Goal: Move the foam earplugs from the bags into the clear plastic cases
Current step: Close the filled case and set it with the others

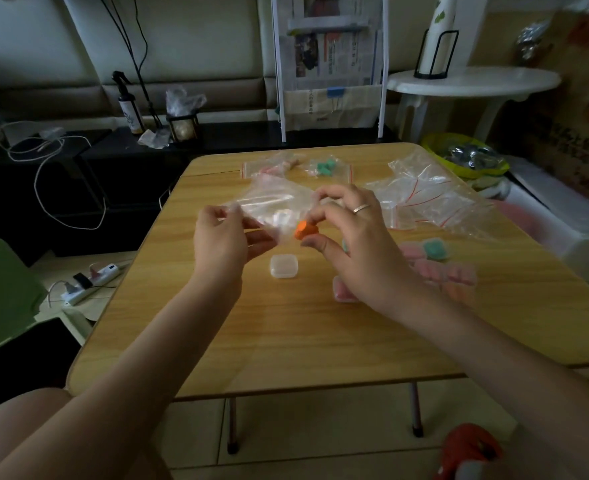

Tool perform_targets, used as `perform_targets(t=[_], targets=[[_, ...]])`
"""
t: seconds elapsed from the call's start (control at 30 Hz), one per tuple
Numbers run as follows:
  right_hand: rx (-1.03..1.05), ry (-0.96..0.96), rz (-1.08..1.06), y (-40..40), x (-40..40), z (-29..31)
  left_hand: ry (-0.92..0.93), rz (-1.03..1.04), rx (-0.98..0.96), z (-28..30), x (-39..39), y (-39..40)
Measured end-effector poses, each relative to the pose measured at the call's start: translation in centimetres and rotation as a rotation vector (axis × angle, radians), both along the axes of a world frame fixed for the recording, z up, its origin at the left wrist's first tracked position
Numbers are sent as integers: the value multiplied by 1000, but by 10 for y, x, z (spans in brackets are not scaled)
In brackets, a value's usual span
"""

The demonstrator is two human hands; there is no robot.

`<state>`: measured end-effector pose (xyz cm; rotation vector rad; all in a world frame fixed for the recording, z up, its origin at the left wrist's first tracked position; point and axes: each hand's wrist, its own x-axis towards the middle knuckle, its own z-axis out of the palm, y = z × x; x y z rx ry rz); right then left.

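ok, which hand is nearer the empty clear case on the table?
Left. The left hand hovers just above-left of the clear case, holding the bag; the right hand, pinching orange earplugs, sits farther right.

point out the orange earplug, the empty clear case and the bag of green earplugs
orange earplug (305, 230), head view, middle of the foam body
empty clear case (283, 267), head view, centre of its lid
bag of green earplugs (327, 167), head view, on the green plugs inside

2 hands are up over 1 wooden table. I count 1 orange earplug, 1 empty clear case, 1 bag of green plugs and 1 bag of pink ones. The loose empty bags overlap too much to count.
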<state>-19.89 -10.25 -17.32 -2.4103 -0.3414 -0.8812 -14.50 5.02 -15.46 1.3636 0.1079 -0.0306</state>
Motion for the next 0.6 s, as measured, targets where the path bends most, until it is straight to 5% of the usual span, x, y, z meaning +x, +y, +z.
perform_targets(t=[0.17,0.33,0.6], targets=[[0,-120,47,1,-3,7,252,-193,-462,9,5,7],[-144,-129,145,10,-3,4,336,-481,-404,11,-16,-12],[-76,-142,140,8,-7,6,499,-419,-524,4,-18,-16]])
